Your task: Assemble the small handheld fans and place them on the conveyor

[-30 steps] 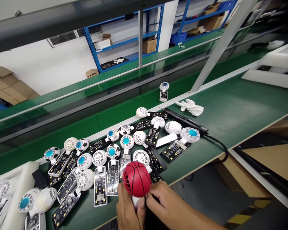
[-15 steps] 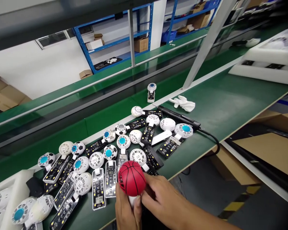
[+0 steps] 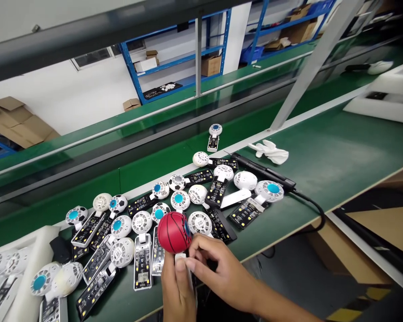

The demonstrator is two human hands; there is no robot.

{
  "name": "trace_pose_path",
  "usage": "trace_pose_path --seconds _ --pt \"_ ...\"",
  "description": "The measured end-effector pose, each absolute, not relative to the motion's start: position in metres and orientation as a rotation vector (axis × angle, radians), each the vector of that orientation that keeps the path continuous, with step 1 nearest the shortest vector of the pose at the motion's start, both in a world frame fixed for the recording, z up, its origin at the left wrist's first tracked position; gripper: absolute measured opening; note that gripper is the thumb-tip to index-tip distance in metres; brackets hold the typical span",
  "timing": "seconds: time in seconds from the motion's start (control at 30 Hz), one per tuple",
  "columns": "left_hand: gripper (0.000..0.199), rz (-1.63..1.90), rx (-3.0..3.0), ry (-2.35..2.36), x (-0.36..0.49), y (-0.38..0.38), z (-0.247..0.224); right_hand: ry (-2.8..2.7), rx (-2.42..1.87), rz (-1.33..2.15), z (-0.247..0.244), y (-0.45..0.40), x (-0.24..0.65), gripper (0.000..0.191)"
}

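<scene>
My left hand point(image 3: 178, 286) is closed around the lower body of a device with a red basketball-shaped head point(image 3: 173, 232), held upright over the bench's near edge. A short white neck point(image 3: 180, 256) shows under the ball, and a bit of blue shows on its right side. My right hand point(image 3: 215, 268) is bent in a pinch at the neck, thumb and fingertips against it; anything small between them is hidden. Past the hands lie several devices with white ball-shaped heads and exposed black circuit boards point(image 3: 143, 264). One soccer-ball head point(image 3: 118, 204) has a blue disc.
A black pen-shaped tool point(image 3: 263, 172) with a cord lies to the right, beside a crumpled white glove point(image 3: 271, 152). White foam trays stand at the left point(image 3: 36, 250) and far right point(image 3: 383, 100). A grey post point(image 3: 314, 67) rises from the green bench point(image 3: 325, 156). Cardboard boxes point(image 3: 372, 232) sit below.
The ball has turned, so its blue side part now shows on the right. My right hand has shifted at the neck, and the whole view has swung slightly left.
</scene>
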State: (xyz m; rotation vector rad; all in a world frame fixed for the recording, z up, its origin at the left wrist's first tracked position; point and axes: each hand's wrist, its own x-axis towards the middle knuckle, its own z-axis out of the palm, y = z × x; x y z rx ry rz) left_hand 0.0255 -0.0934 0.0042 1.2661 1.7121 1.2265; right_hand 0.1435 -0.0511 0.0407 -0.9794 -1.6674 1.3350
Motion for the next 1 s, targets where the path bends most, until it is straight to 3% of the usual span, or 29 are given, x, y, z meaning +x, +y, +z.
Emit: trace_pose_path --seconds 0.27,0.57,0.83,1.0 --pt "0.060 1.220 1.132 1.898 0.023 -0.101 0.002 -1.661 -0.938 1.376 0.033 -0.058 0.147 0.021" --pt "0.069 1.191 1.050 1.834 0.035 -0.092 -0.006 -1.810 -0.972 1.005 0.027 -0.055 0.148 0.012" --pt "0.040 1.076 0.889 1.915 0.028 -0.098 -0.029 -1.967 -0.980 1.070 0.030 -0.051 0.148 0.018" --pt "0.047 0.965 0.981 1.855 0.023 -0.103 -0.042 -1.891 -1.064 1.206 0.030 -0.051 0.147 0.015"
